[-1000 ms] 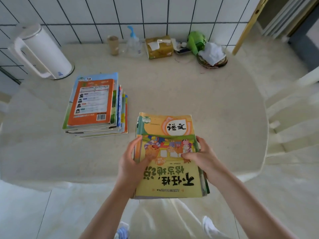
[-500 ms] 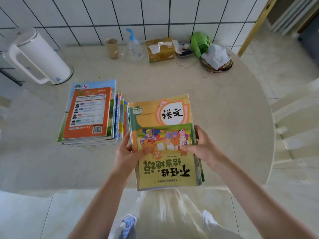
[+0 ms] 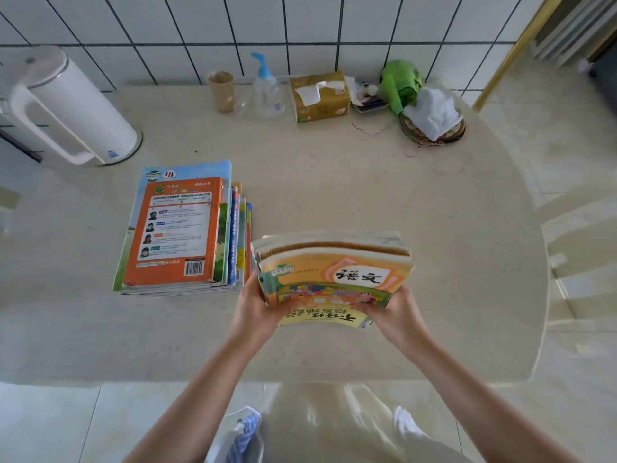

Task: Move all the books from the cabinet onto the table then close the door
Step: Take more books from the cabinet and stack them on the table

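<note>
Two hands hold a bundle of books over the tabletop.

From the head camera: the left hand (image 3: 255,309) and the right hand (image 3: 395,314) each grip one side of the bundle of books (image 3: 332,275), fingers curled shut around its near edge. The far edge tips down toward the tabletop (image 3: 367,182), probably so it can be set down. It is just beside a pile of books (image 3: 182,228) lying flat, likely to keep them together. The cabinet is not in view.
</note>
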The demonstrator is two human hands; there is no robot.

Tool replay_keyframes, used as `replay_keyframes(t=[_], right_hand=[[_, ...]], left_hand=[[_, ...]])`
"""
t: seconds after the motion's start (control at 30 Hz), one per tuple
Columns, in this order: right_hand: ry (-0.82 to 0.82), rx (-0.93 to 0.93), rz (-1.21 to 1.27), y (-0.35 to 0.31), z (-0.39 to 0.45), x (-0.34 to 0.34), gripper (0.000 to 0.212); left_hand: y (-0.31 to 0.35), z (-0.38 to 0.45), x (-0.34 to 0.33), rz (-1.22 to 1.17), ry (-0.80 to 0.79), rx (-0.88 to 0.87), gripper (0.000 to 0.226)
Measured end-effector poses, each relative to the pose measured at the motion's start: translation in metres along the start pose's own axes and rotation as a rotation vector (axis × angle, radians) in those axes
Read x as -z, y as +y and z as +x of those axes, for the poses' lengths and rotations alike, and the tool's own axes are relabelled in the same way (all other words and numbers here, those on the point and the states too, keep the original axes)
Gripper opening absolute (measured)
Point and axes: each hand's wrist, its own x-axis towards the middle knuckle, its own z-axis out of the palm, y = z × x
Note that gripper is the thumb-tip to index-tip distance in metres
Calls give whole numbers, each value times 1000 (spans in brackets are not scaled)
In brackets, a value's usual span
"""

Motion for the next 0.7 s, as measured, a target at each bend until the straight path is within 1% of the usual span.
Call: replay_keyframes(t=[0.1,0.2,0.3,0.37,0.53,0.6,0.7], right_hand=[[40,43,-66,14,-5,-8,32],[66,147,-153,23,-10,-11,33],[19,196,-241,31,-9,-6,33],[-11,183,-272,35,-7,-4,34],[-43,118,-322,42,-8,-2,39],[-23,103,-320,43,-9,-4,36],[-20,140,-315,42,-9,-8,29]], left_hand=[[-18,-4,0,65,9,10,62],[-28,-6,3,109,4,28,57],[-33,-9,4,142,-36,35,52],[-40,-10,7,197,-58,44,52],[-56,-9,9,334,-63,-8,49],[-59,-9,8,347,-58,-16,45],[-60,-7,7,322,-62,-10,47]])
